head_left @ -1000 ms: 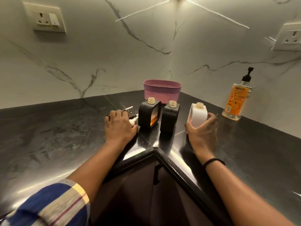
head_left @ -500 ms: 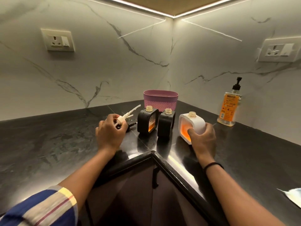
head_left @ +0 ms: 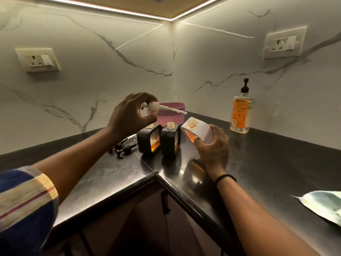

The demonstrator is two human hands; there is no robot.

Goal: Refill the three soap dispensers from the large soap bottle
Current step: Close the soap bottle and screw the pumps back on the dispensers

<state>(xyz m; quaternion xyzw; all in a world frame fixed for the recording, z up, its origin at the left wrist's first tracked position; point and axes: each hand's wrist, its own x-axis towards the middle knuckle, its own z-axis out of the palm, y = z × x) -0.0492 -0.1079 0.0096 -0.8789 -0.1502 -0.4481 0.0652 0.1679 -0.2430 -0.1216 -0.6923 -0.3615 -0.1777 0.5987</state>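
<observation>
Left hand (head_left: 132,116) is raised above a dark counter (head_left: 276,163), its fingers and thumb pinching a white pump head (head_left: 154,106) whose thin tube points to the right across the front of a pink basket (head_left: 171,118) set in the counter's corner. Right hand (head_left: 212,148), in front of the basket and to its right, grips a white soap dispenser (head_left: 200,131) with fingers curled round its side. This dispenser is tilted to the left, its open neck near the tube's tip, with orange soap showing in its window; whether its base touches the counter cannot be told. Just in front of the basket stand a left black dispenser (head_left: 148,140) and a right black dispenser (head_left: 170,141), upright, side by side, necks open, a little orange soap low inside. In front of the basket to the left, black pump heads (head_left: 125,145) lie on the counter. Well to the right of the basket, by the marble wall (head_left: 83,80), stands the large soap bottle (head_left: 239,115), orange, upright, black pump on top, apart from both hands. Far right of the basket and nearer the viewer lies a pale cloth (head_left: 324,204). The right wrist wears a black band (head_left: 224,178); the left arm has a striped sleeve (head_left: 24,196).
</observation>
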